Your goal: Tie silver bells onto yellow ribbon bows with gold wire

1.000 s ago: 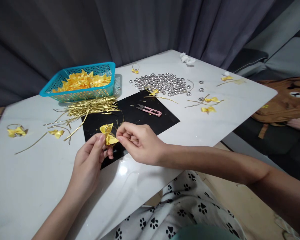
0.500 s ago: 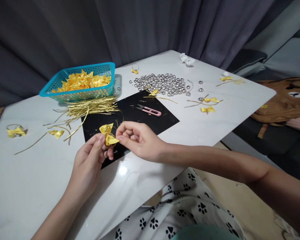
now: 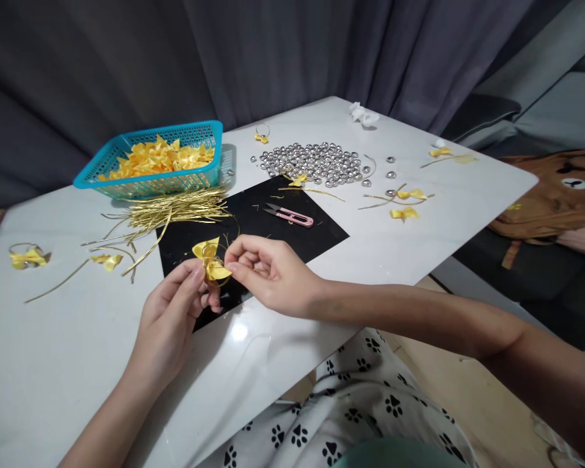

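Observation:
A yellow ribbon bow [image 3: 211, 259] with thin gold cord around it is held up over the black mat [image 3: 244, 224]. My left hand [image 3: 175, 309] is closed, pinching the bow's left side between thumb and fingers. From the other side, my right hand [image 3: 270, 273] is also closed, its thumb and forefinger at the bow's right tip. A strand of gold cord curves up by the right fingertips; whether they grip it too, I cannot tell. Pink-handled thread snips [image 3: 292, 216] lie on the mat beyond my right hand.
A turquoise basket [image 3: 149, 174] of yellow bows stands at the back left. Before it lies a bundle of gold cords [image 3: 175, 209]. Silvery beads [image 3: 316, 162] are spread behind the mat. Loose bows [image 3: 404, 213] and crumpled white tissue [image 3: 363, 116] lie to the right.
Both hands and the bow stay almost in place. The whole view has shifted very slightly; I see no change of hold.

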The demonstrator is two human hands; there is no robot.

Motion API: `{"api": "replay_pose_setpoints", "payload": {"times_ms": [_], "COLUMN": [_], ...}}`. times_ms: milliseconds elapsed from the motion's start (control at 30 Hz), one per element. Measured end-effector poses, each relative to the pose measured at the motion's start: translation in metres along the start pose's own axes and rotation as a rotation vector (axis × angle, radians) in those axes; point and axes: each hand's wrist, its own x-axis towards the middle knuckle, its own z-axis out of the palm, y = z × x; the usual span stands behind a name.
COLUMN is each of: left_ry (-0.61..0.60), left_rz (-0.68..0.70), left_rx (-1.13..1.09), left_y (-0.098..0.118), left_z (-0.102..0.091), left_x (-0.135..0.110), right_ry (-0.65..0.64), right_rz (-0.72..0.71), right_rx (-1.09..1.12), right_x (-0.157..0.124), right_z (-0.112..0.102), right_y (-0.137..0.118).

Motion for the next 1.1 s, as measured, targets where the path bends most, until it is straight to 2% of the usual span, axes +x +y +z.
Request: {"api": "replay_pose_setpoints", "payload": {"times_ms": [400, 700, 1100], "left_ry": [0.053, 0.055, 0.044], "left_rz": [-0.025, -0.044, -0.097], "left_rx": [-0.019, -0.034, -0.092], "left_y": [-0.0011, -0.0002, 0.0003], "left_z": [0.0001, -0.0009, -0.0007], "left_x": [0.0014, 0.0020, 0.0023], "right_ry": [0.011, -0.032, -0.045], "right_rz": [0.034, -0.008, 0.071], "right_rx": [-0.012, 0.076, 0.184], "right_x": [0.0004, 0.0022, 0.0028], "right_z": [0.0012, 0.0011, 0.0033], "right_y": [0.0027, 0.0082, 0.0016]}}
